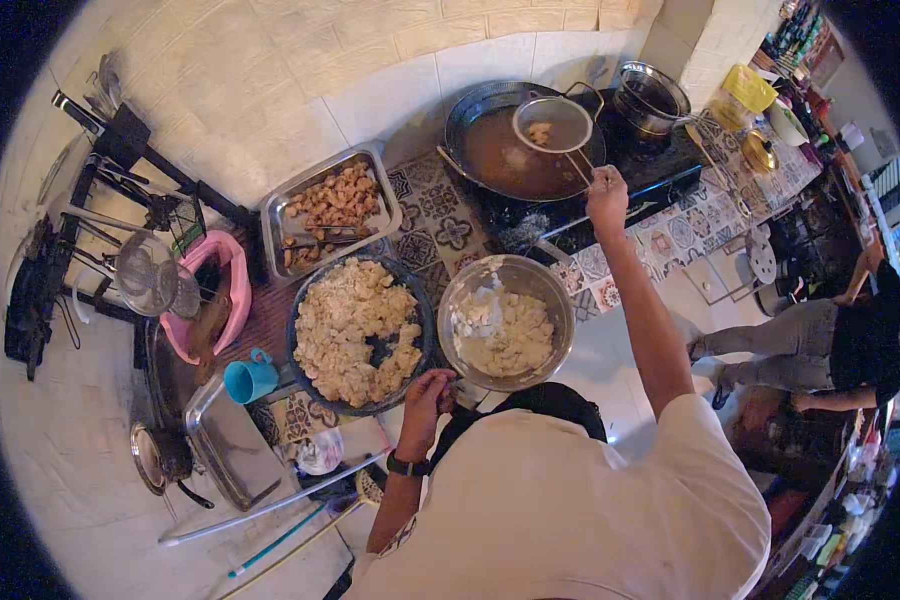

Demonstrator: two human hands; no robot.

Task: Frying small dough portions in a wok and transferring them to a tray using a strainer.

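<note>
My right hand (607,196) grips the handle of a wire mesh strainer (570,114), which is over a wok of brown oil (495,159) and has a few fried pieces in it. Near the rims of two bowls is my left hand (429,396), its fingers curled; whether it touches either or holds anything is not clear. A steel bowl (562,352) contains pale batter-coated pieces. Left of it, a dark round basin (297,375) is heaped with floured pieces. Behind that, browned fried pieces and tongs (337,228) lie in a metal tray (272,247).
The wok sits on a black stove (649,191) beside a steel pot (649,97). A blue mug (249,381), a pink basin (240,289) and a rack of utensils (82,210) are at left. Another person (802,345) stands at far right.
</note>
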